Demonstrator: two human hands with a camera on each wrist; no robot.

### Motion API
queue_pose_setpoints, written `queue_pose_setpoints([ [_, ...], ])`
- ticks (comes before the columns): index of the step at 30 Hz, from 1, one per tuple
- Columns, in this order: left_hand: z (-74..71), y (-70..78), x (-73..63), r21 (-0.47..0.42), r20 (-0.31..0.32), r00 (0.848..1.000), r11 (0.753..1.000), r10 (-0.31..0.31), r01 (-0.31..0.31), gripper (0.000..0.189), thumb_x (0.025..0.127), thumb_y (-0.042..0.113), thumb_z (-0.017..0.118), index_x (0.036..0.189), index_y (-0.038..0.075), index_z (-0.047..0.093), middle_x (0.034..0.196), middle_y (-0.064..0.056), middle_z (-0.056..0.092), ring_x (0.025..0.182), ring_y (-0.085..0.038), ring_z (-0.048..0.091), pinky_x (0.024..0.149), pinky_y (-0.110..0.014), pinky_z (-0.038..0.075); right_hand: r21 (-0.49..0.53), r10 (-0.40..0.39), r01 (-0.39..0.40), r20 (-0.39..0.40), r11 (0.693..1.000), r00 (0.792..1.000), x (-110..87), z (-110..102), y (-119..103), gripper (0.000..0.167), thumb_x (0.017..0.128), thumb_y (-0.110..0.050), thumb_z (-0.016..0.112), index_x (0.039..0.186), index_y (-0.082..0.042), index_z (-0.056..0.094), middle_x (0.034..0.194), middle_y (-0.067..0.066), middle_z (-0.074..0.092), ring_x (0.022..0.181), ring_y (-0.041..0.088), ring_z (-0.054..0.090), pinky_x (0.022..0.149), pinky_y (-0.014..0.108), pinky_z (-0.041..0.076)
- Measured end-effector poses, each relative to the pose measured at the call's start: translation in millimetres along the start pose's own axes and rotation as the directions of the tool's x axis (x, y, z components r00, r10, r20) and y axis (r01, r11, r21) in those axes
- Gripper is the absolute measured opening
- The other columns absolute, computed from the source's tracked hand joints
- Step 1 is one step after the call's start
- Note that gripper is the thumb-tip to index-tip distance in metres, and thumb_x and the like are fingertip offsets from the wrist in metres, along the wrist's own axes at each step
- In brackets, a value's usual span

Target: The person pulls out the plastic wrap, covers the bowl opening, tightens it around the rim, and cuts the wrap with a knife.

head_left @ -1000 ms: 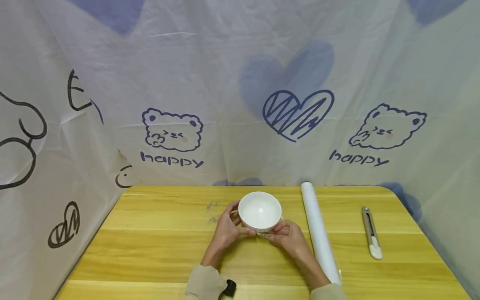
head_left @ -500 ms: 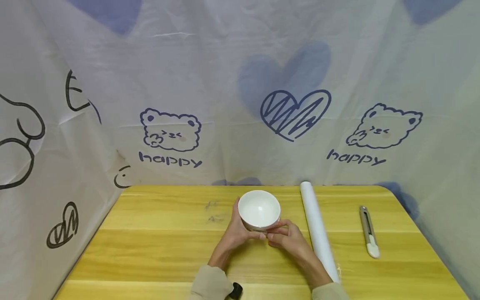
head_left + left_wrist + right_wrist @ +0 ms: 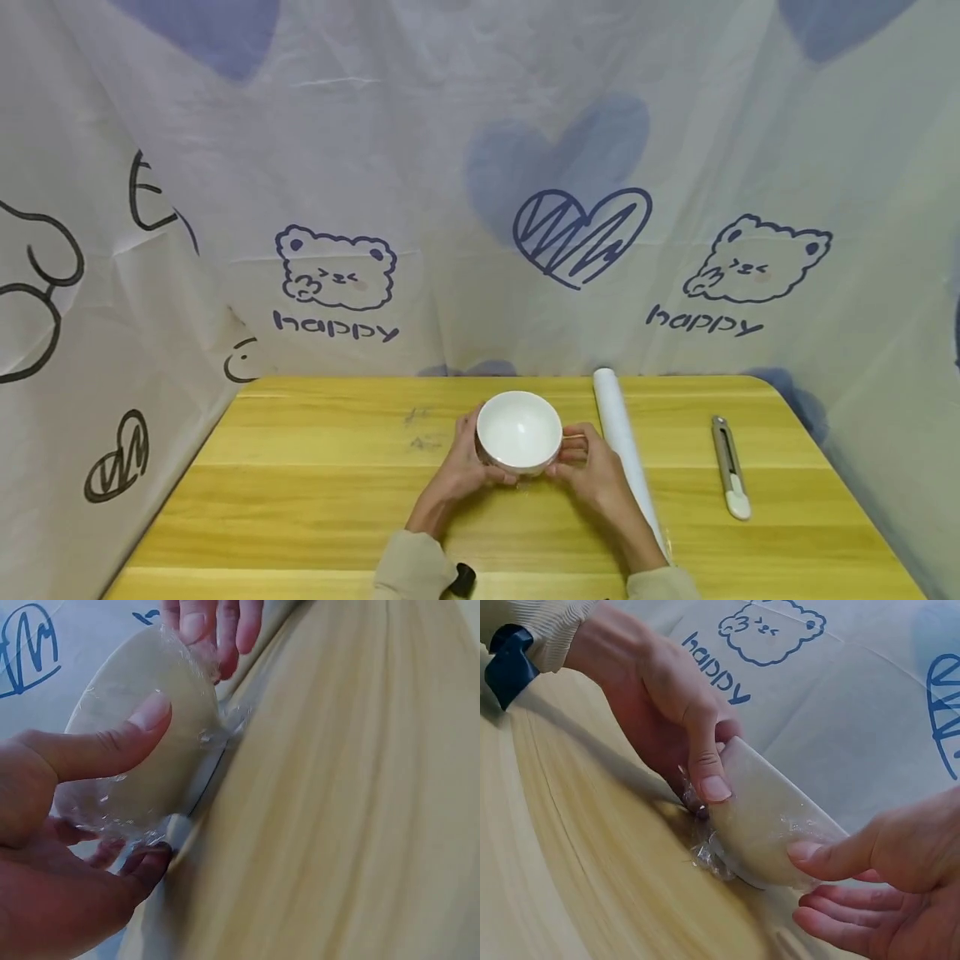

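A white bowl (image 3: 519, 433) is held over the table, its rim up in the head view. Clear cling film (image 3: 709, 851) covers the outside and bunches up near the base. My left hand (image 3: 465, 465) grips the bowl's left side, its thumb lying along the wall and its fingers underneath in the left wrist view. On the opposite side is my right hand (image 3: 596, 467). Its thumb presses the filmed wall in the right wrist view, and its bent fingers lie beside and below the bowl. The bowl hides some fingertips in the head view.
A long white roll (image 3: 622, 450) lies on the wooden table (image 3: 300, 500) just right of my right hand. Farther right lies a utility knife (image 3: 730, 467). Printed cloth (image 3: 450, 167) hangs behind the table and along its sides.
My right hand has shifted from the front of the bowl to its right side, its fingers spreading along it. My left hand's thumb has drawn back leftward since half a second ago.
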State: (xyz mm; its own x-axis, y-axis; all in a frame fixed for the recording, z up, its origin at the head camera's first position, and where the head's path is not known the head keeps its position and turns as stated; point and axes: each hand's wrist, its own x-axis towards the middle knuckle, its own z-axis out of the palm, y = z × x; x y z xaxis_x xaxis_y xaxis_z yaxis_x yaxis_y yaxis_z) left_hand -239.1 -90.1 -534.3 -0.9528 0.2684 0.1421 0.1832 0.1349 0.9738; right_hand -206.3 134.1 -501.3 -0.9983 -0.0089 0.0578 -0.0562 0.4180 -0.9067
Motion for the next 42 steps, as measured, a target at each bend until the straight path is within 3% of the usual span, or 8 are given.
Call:
queue_pose_setpoints([
  [4,-8.4,4.7,-0.7,0.165,-0.049,0.999,0.986,-0.003,0.011,0.115,0.061,-0.006,0.096,0.157,-0.006,0.031,0.143,-0.028,0.047,0.121,-0.042,0.055,0.105,-0.051,0.048,0.003,-0.004,0.004,0.025,1.000,1.000,2.0,3,1,0.072,0.077,0.006,0.086,0.141,0.004,0.051,0.104,0.014,0.073,0.096,0.029,0.072,0.087,0.042,0.059],
  [7,-12.5,8.3,-1.4,0.148,-0.028,0.999,0.989,0.022,-0.018,0.106,0.066,-0.016,0.089,0.154,-0.012,0.030,0.145,-0.034,0.048,0.126,-0.048,0.054,0.102,-0.047,0.053,-0.012,-0.025,0.025,0.028,1.000,0.999,2.5,6,0,0.074,0.077,0.006,0.085,0.143,0.004,0.052,0.100,0.014,0.073,0.092,0.029,0.072,0.086,0.043,0.059],
  [13,-8.0,8.4,-4.9,-0.175,0.063,0.998,0.985,0.003,0.008,0.104,0.071,-0.034,0.060,0.155,-0.018,0.000,0.161,-0.040,0.007,0.149,-0.052,0.012,0.118,-0.046,0.027,0.002,-0.046,0.046,-0.020,0.999,0.999,2.0,14,-1,0.060,0.075,0.005,0.088,0.125,0.004,0.056,0.123,0.026,0.066,0.117,0.044,0.064,0.097,0.051,0.055],
  [20,4.5,2.5,-3.4,-0.187,-0.019,1.000,0.982,-0.003,-0.001,0.111,0.067,-0.019,0.058,0.156,-0.013,-0.008,0.162,-0.039,0.003,0.149,-0.050,0.015,0.122,-0.053,0.011,0.028,-0.035,0.036,-0.043,0.999,0.998,2.3,27,-4,0.070,0.072,0.009,0.088,0.128,0.008,0.045,0.130,0.035,0.059,0.113,0.047,0.066,0.089,0.043,0.060],
  [23,6.2,-0.5,-0.9,-0.303,-0.019,0.998,0.951,-0.065,0.056,0.112,0.067,-0.019,0.052,0.160,-0.003,-0.008,0.165,-0.033,0.004,0.149,-0.045,0.018,0.118,-0.038,0.025,-0.016,-0.051,0.050,-0.047,0.999,0.998,3.1,32,-6,0.086,0.071,0.007,0.090,0.140,0.010,0.038,0.126,0.035,0.060,0.108,0.045,0.068,0.086,0.042,0.061],
  [26,8.3,-4.1,2.0,-0.467,-0.046,0.990,0.879,-0.132,0.096,0.111,0.064,-0.022,0.043,0.162,0.001,-0.002,0.166,-0.028,0.008,0.146,-0.040,0.022,0.096,-0.021,0.041,-0.119,-0.101,0.095,-0.040,0.988,0.994,2.4,38,-7,0.098,0.070,-0.001,0.094,0.147,0.011,0.034,0.131,0.034,0.056,0.116,0.044,0.063,0.096,0.050,0.056],
  [31,14.0,-8.2,5.7,-0.612,-0.148,0.976,0.790,-0.158,0.035,0.112,0.053,-0.021,0.032,0.161,-0.005,0.009,0.166,-0.026,0.012,0.146,-0.037,0.020,0.091,-0.017,0.043,-0.232,-0.152,0.137,-0.052,0.963,0.987,0.1,49,-4,0.101,0.072,-0.015,0.095,0.147,0.012,0.034,0.139,0.033,0.046,0.128,0.047,0.049,0.109,0.058,0.043],
  [42,7.3,-15.1,8.3,-0.660,-0.090,0.991,0.751,-0.101,0.017,0.109,0.057,-0.020,0.030,0.161,-0.006,0.002,0.168,-0.026,0.002,0.154,-0.036,0.004,0.104,-0.017,0.035,-0.234,-0.062,0.049,-0.048,0.971,0.997,-3.1,47,-10,0.108,0.068,-0.014,0.097,0.148,0.012,0.029,0.145,0.037,0.040,0.133,0.052,0.045,0.111,0.061,0.039],
])
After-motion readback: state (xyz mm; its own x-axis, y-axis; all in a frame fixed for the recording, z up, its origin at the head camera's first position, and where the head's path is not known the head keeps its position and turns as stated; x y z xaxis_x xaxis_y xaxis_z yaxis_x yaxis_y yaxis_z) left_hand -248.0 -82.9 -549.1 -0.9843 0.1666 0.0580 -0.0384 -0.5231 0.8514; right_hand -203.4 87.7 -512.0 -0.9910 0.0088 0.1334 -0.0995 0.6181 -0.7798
